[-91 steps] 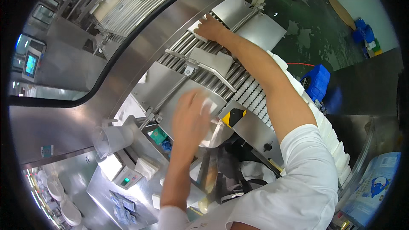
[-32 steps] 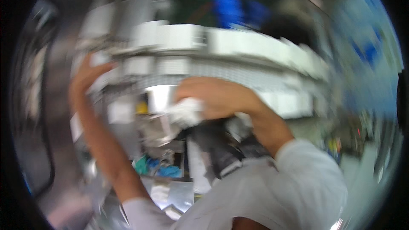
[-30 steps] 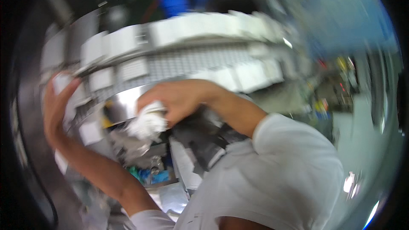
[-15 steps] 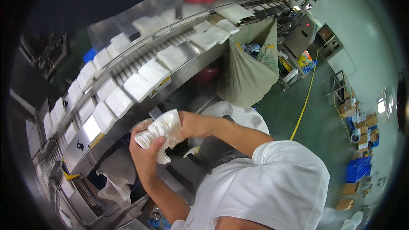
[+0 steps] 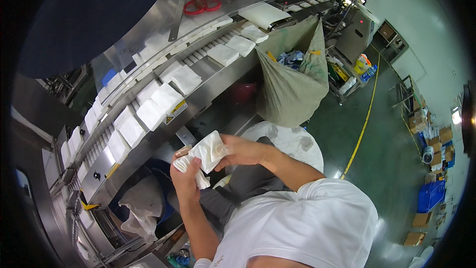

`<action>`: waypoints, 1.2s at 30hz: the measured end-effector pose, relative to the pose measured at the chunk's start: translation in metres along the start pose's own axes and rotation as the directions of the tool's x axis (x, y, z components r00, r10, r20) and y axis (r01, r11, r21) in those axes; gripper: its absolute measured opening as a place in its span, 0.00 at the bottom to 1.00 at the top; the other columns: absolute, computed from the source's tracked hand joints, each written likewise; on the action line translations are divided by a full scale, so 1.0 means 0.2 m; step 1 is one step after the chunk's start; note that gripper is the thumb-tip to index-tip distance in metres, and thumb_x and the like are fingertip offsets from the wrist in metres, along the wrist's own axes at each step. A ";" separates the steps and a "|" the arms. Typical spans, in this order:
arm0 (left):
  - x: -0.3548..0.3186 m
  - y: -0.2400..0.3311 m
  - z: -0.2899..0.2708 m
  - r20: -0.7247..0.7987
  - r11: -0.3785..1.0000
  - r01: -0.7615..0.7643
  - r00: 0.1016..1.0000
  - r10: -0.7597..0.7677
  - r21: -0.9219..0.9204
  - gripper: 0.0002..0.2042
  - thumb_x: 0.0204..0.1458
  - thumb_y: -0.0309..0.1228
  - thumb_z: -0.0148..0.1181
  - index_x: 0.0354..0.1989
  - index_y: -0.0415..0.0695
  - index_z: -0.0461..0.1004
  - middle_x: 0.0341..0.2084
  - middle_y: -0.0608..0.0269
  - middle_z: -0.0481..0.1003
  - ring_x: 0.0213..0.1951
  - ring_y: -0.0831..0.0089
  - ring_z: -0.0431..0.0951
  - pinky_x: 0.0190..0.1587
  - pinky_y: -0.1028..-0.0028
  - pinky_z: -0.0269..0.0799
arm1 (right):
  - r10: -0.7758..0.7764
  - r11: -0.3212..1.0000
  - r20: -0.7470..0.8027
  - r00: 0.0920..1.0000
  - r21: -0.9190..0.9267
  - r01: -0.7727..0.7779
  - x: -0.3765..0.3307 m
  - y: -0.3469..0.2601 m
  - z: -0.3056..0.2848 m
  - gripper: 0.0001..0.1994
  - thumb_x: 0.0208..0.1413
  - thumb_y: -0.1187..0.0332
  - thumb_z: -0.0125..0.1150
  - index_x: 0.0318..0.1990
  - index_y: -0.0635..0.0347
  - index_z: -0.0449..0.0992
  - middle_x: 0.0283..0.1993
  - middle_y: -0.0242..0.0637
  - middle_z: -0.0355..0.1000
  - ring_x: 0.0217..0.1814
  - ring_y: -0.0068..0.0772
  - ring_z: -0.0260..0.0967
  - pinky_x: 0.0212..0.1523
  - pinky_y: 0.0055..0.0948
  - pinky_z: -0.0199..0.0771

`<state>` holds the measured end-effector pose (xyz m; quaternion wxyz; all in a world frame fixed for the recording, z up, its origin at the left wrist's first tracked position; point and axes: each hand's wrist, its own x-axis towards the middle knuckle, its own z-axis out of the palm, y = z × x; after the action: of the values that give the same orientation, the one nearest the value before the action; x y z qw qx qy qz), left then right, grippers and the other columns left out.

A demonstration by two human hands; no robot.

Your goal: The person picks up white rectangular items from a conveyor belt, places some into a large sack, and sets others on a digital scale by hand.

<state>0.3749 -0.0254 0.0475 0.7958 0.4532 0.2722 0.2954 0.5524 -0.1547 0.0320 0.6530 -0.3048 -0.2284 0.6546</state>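
Holding a white pouch w/ both hands now, low centre of frame: left hand wrapped round its lower end, right hand pinching the top. Half a sec ago it was bunched up in both fists, so looks like it's being straightened out. Conveyor w/ more pouches behind, grey sack further back. Pouch's underside is hidden.

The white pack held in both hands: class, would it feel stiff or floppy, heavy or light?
Probably floppy: the white pack creases and bulges between the left hand and right hand. Likely light, since fingertips alone support it.
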 end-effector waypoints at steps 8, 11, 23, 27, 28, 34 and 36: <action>0.09 -0.06 0.11 -0.071 0.989 -0.015 0.997 0.025 0.145 0.21 0.57 0.29 0.73 0.55 0.38 0.72 0.43 0.61 0.79 0.41 0.75 0.80 0.44 0.75 0.78 | -0.228 0.720 -0.206 0.952 -0.694 0.023 0.07 -0.03 0.03 0.28 0.66 0.66 0.64 0.65 0.66 0.57 0.55 0.42 0.68 0.51 0.27 0.73 0.44 0.28 0.81; 0.13 -0.05 0.12 -0.073 0.996 0.031 0.997 -0.025 0.080 0.21 0.57 0.28 0.72 0.56 0.38 0.71 0.44 0.59 0.80 0.42 0.73 0.81 0.46 0.73 0.79 | -0.254 0.723 -0.097 0.962 -0.680 0.122 0.10 -0.04 0.01 0.21 0.70 0.68 0.53 0.64 0.67 0.56 0.52 0.44 0.68 0.45 0.27 0.73 0.41 0.30 0.79; -0.41 0.13 -0.80 -0.474 0.982 -0.180 0.860 0.188 0.061 0.34 0.61 0.46 0.55 0.71 0.37 0.63 0.65 0.47 0.71 0.63 0.56 0.74 0.62 0.58 0.74 | -0.416 -0.671 0.304 0.857 -0.738 -0.065 0.13 -0.94 -0.40 0.44 0.54 0.55 0.73 0.76 0.58 0.57 0.77 0.47 0.57 0.80 0.48 0.53 0.79 0.47 0.52; -0.60 0.27 -0.98 -0.580 0.744 -0.051 0.592 0.560 0.666 0.32 0.60 0.44 0.56 0.69 0.36 0.64 0.63 0.45 0.71 0.62 0.54 0.74 0.62 0.57 0.74 | -0.175 -0.906 0.400 0.900 -0.424 0.012 0.39 -1.13 -0.86 0.42 0.58 0.59 0.67 0.78 0.56 0.54 0.76 0.44 0.61 0.78 0.46 0.58 0.80 0.46 0.51; -0.61 0.27 -0.98 -0.576 0.677 0.026 0.552 0.603 0.735 0.32 0.60 0.44 0.56 0.69 0.36 0.64 0.63 0.45 0.71 0.62 0.53 0.74 0.63 0.57 0.73 | -0.160 -0.916 0.466 0.870 -0.399 0.045 0.44 -1.11 -0.93 0.38 0.59 0.61 0.63 0.76 0.56 0.57 0.75 0.43 0.62 0.78 0.45 0.59 0.80 0.45 0.52; -0.55 0.23 -0.92 -0.553 0.485 0.275 0.525 0.648 0.830 0.30 0.59 0.41 0.57 0.66 0.34 0.66 0.61 0.43 0.72 0.62 0.51 0.73 0.63 0.56 0.72 | -0.235 -0.910 0.624 0.745 -0.410 0.056 0.37 -1.02 -0.89 0.26 0.60 0.68 0.55 0.67 0.59 0.71 0.68 0.39 0.70 0.72 0.40 0.65 0.75 0.38 0.62; -0.54 0.23 -0.91 -0.531 0.428 0.316 0.527 0.663 0.847 0.30 0.59 0.41 0.57 0.65 0.34 0.66 0.60 0.43 0.72 0.61 0.50 0.73 0.63 0.56 0.71 | -0.310 -0.881 0.640 0.703 -0.471 0.041 0.32 -1.00 -0.83 0.25 0.59 0.69 0.56 0.65 0.60 0.72 0.66 0.39 0.72 0.69 0.39 0.68 0.73 0.37 0.65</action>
<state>0.1634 0.0182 0.0258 0.1581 0.6271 0.6629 0.3772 0.8133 -0.0987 0.0471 0.1437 -0.6169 -0.7038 -0.3216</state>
